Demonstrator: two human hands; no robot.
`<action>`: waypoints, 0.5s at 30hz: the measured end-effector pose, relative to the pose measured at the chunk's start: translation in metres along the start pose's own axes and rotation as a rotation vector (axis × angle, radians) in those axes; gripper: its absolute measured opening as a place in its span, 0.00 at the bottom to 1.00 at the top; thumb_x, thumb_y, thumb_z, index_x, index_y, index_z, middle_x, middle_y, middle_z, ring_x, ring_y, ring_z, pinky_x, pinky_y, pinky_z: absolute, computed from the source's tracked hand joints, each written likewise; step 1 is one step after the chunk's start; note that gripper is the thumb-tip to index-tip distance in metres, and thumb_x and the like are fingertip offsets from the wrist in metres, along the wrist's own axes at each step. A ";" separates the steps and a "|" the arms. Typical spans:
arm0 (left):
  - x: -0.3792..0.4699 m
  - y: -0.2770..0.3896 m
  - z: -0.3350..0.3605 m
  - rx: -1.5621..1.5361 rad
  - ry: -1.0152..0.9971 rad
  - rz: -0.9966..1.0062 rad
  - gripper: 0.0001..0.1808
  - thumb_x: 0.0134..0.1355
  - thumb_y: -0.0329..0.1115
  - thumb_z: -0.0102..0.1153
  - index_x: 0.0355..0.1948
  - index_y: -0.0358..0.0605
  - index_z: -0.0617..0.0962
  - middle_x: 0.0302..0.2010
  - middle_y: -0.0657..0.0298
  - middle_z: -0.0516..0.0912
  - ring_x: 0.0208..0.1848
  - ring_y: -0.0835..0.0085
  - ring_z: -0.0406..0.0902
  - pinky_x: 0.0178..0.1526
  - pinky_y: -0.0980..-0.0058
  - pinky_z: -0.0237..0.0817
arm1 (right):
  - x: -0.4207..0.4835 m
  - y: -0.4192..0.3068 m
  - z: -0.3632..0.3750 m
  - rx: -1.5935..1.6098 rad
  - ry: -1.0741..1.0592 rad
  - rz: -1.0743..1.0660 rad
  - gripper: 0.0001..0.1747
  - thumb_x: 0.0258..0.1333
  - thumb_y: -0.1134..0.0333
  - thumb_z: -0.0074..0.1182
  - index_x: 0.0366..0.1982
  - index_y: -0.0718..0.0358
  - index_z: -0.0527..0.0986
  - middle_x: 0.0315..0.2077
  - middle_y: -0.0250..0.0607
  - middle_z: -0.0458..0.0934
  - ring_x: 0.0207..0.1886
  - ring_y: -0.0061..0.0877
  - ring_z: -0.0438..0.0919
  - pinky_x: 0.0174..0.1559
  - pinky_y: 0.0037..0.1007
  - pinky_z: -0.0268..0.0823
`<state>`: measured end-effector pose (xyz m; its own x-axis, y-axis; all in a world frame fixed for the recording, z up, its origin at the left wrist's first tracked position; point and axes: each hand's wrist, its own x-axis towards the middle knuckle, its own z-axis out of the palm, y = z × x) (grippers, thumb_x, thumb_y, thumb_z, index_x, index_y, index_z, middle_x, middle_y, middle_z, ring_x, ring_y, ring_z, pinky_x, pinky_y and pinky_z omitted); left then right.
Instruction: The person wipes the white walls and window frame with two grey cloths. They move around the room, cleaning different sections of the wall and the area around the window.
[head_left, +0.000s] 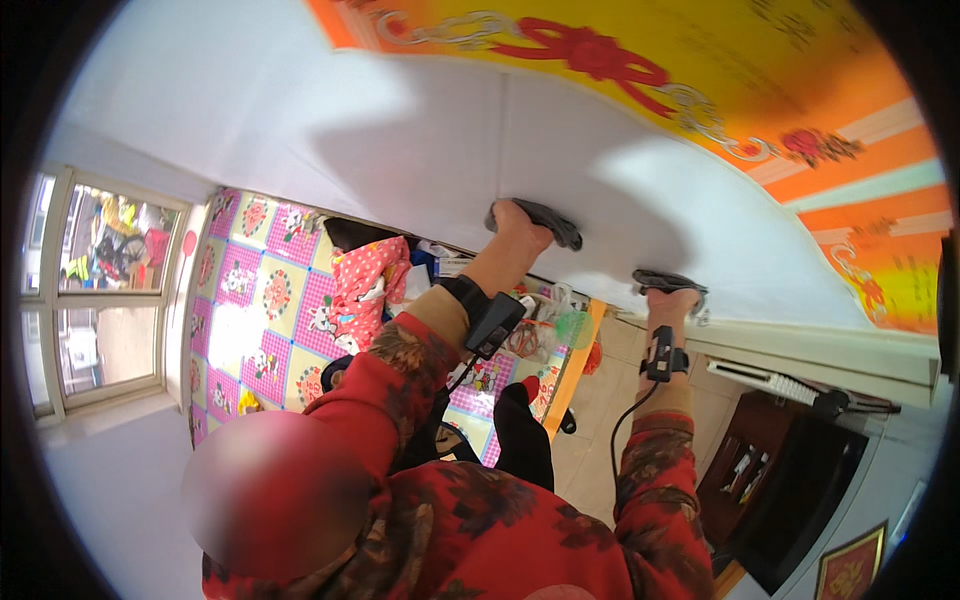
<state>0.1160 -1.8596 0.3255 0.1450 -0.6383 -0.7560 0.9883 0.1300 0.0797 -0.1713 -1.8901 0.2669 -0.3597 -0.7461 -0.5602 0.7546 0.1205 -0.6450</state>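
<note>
My left hand (521, 225) is against the white wall (450, 142) with a dark grey cloth (559, 223) in it. Lower and to the right, my right hand (671, 298) holds another dark grey cloth (667, 280) against the same wall. The fingers are mostly hidden by the hands and cloths. Both wrists carry strapped black devices with cables. A yellow and orange poster (720, 67) with red ribbon and flower patterns and some writing hangs above the hands.
Below lies a patterned bed cover (277, 292) with a pink dotted cloth (367, 285), plastic bags and a green round item (574, 329). An orange edge (574, 367) borders the tiled floor (600, 435). A window (112, 285) is at left, a dark cabinet (742, 457) at right.
</note>
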 end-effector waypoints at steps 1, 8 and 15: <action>0.004 0.008 -0.003 -0.024 0.005 -0.021 0.27 0.68 0.46 0.34 0.63 0.49 0.72 0.67 0.62 0.69 0.66 0.61 0.66 0.69 0.55 0.54 | -0.006 0.029 0.002 0.031 -0.140 0.049 0.29 0.67 0.50 0.31 0.53 0.65 0.71 0.54 0.46 0.74 0.53 0.38 0.73 0.59 0.42 0.65; 0.061 0.147 -0.044 -0.035 -0.208 0.162 0.25 0.66 0.47 0.38 0.57 0.49 0.76 0.64 0.63 0.74 0.63 0.61 0.69 0.66 0.53 0.56 | -0.084 0.242 0.088 0.106 -0.224 0.269 0.26 0.68 0.50 0.38 0.59 0.55 0.71 0.61 0.41 0.72 0.62 0.43 0.70 0.64 0.57 0.58; 0.091 0.334 -0.067 0.185 -0.030 0.682 0.28 0.65 0.54 0.38 0.56 0.47 0.74 0.61 0.62 0.74 0.62 0.62 0.69 0.64 0.60 0.59 | -0.164 0.335 0.154 0.348 -0.381 0.703 0.24 0.69 0.54 0.35 0.55 0.57 0.73 0.57 0.44 0.72 0.54 0.45 0.72 0.57 0.58 0.64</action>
<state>0.4563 -1.8239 0.2398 0.7335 -0.4811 -0.4801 0.6678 0.3786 0.6408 0.2252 -1.8284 0.2226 0.4139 -0.7495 -0.5166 0.8799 0.4750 0.0159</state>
